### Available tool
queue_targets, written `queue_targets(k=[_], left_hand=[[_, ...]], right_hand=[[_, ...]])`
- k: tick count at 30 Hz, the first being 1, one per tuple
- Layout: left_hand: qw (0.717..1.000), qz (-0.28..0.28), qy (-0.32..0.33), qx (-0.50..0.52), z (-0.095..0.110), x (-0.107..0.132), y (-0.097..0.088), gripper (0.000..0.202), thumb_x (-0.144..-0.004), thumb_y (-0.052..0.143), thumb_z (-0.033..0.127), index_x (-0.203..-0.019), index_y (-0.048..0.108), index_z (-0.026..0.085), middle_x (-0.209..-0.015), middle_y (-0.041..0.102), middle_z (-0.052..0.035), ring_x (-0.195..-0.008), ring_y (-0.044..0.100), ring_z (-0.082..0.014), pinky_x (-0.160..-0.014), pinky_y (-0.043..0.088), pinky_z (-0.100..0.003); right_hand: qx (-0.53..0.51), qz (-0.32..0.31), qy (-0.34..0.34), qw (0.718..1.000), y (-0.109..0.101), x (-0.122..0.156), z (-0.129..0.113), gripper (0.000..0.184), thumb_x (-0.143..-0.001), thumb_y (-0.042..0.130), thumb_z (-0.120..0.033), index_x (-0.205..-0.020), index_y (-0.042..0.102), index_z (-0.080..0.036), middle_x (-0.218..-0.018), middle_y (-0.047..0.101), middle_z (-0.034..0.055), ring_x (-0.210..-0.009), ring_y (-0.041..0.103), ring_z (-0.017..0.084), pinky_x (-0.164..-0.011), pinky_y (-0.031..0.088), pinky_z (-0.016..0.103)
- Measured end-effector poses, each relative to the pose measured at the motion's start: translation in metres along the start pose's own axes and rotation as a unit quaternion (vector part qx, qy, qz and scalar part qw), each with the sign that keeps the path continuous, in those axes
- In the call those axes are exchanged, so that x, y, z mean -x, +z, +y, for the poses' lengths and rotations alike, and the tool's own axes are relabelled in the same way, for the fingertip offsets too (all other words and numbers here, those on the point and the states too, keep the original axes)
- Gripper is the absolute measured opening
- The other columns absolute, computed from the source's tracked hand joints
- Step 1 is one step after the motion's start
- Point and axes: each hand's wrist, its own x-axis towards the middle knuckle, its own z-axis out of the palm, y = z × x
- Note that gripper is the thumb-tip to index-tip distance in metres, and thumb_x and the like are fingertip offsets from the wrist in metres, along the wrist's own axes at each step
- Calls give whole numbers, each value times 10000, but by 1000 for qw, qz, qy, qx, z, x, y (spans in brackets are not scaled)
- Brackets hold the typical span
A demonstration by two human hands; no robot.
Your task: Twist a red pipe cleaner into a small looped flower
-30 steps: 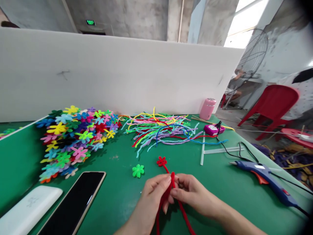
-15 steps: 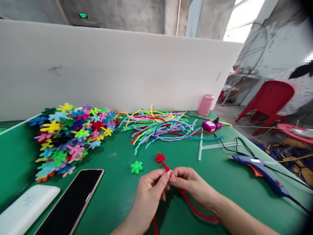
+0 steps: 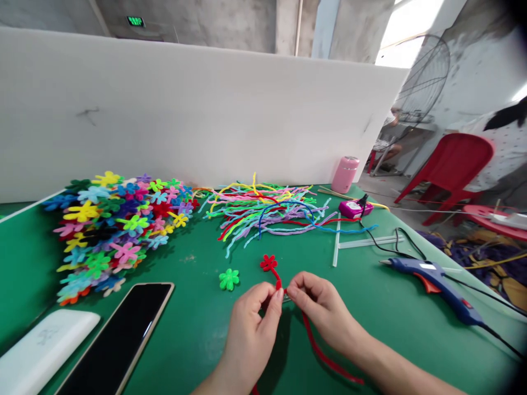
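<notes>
My left hand [image 3: 256, 322] pinches a red pipe cleaner [image 3: 323, 354] between thumb and forefinger, where it makes a small bend. Close by on the right, my right hand [image 3: 325, 307] has its fingers closed on the same red strand. A short piece of it spans the narrow gap between my fingertips. One red length hangs below my right hand and curves toward the wrist. A red flower [image 3: 268, 263] on a short red stem lies just beyond my fingertips; how it joins the strand is partly hidden. Left of it lies a green flower [image 3: 229, 280].
A pile of colourful fuzzy flowers [image 3: 123, 219] is at the left, behind a phone [image 3: 119, 340] and a white power bank [image 3: 49, 345]. Loose pipe cleaners [image 3: 267, 214] spread at the back. A blue glue gun [image 3: 436, 285] with cable, glue sticks [image 3: 370, 243] and a pink bottle [image 3: 345, 173] stand right.
My hands have moved slightly apart, baring a bit of red strand between the fingertips. Both keep their pinch. The view has shifted slightly.
</notes>
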Motion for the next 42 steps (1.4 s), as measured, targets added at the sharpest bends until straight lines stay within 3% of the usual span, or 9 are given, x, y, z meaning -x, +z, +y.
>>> queue_targets(k=[5,10,16,20,23,26,30,34,42], left_hand=[[993,-39,-70,90,0,1,2,311,-815,443,326,-543,355,202,-508,363,50,-500,358,-110,-493,298,-217],[975,-17,-103,194,1,4,6,251,-792,486,314,-594,386,195,-604,348,50,-567,337,-110,-534,322,-216],[990,-16,-52,131,3,2,5,251,-823,453,284,-595,425,184,-635,424,28,-611,405,-119,-577,343,-220],[976,-36,-121,175,-2,-2,3,272,-815,473,333,-594,414,185,-530,384,59,-492,340,-89,-455,274,-199],[938,-51,-191,283,-4,-6,2,218,-791,508,326,-645,438,181,-537,419,63,-471,345,-67,-421,243,-171],[909,-67,-225,344,-4,-8,1,178,-771,541,297,-672,463,172,-535,445,61,-444,347,-48,-400,235,-151],[893,-96,-240,368,-4,-8,0,176,-772,550,309,-696,486,164,-493,440,62,-408,332,-37,-365,204,-138],[892,-117,-238,365,-5,-8,-1,188,-779,544,311,-681,478,164,-479,445,60,-404,334,-35,-360,205,-132],[913,-122,-212,328,-4,-7,-3,235,-775,537,346,-636,465,170,-472,453,57,-405,332,-45,-367,242,-139]], right_hand=[[53,20,-26,998,2,1,-2,262,-840,475,-372,-679,484,-165,-590,419,-33,-542,359,94,-493,302,207],[83,41,-38,995,5,3,-2,225,-826,504,-334,-692,535,-157,-577,492,-23,-528,425,93,-495,341,205],[-93,24,43,994,8,2,-2,283,-769,571,-424,-718,538,-148,-620,610,16,-524,564,110,-520,433,227],[-174,-4,70,982,6,-2,-3,312,-734,615,-430,-823,565,-136,-665,637,31,-570,594,119,-575,457,247],[-122,-12,23,992,2,-4,0,283,-769,593,-377,-936,576,-148,-786,635,46,-638,581,121,-605,463,253],[13,10,-61,998,-4,-4,4,241,-801,564,-294,-1011,578,-177,-862,624,55,-686,558,130,-616,460,256],[139,-4,-185,973,-14,-5,5,225,-809,547,-217,-1026,608,-208,-892,620,63,-753,574,150,-673,474,270],[172,-29,-233,957,-18,-6,4,236,-822,538,-191,-1039,622,-228,-916,613,62,-815,592,148,-709,478,247],[191,-30,-231,953,-19,-7,6,199,-830,532,-235,-998,639,-228,-888,614,64,-791,595,152,-697,485,253]])
